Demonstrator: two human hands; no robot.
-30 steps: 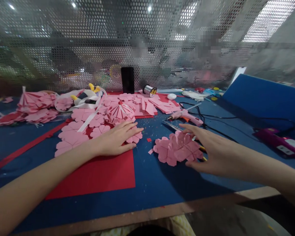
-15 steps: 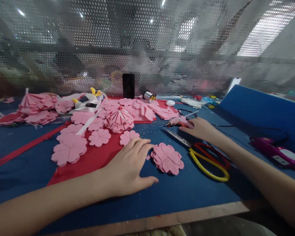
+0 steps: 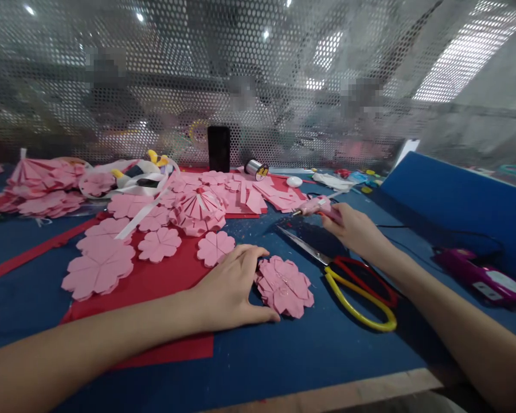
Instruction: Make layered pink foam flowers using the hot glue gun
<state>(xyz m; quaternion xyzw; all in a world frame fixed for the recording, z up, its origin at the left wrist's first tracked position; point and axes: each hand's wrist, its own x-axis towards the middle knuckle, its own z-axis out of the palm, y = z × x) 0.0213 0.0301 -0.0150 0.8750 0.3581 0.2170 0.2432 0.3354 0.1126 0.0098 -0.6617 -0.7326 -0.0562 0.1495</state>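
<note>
My left hand (image 3: pixel 230 287) rests on the blue mat with its fingers spread, thumb and fingertips touching the left edge of a layered pink paper flower (image 3: pixel 286 287). Further back, my right hand (image 3: pixel 352 229) is closed round the handle of a pink glue gun (image 3: pixel 316 205), lifted a little off the mat with its nozzle pointing left. Big scissors (image 3: pixel 352 284) with red and yellow handles lie between the flower and my right arm.
Red paper (image 3: pixel 155 281) carries several pink paper flowers (image 3: pixel 98 269). More folded pink pieces (image 3: pixel 198 206) and a black phone (image 3: pixel 219 148) stand further back by the perforated screen. A purple tool (image 3: pixel 481 274) lies right; a blue board (image 3: pixel 460 198) leans behind it.
My right hand left the pink flower, reached back and took hold of the glue gun. My left hand moved from the red paper to the flower's left edge.
</note>
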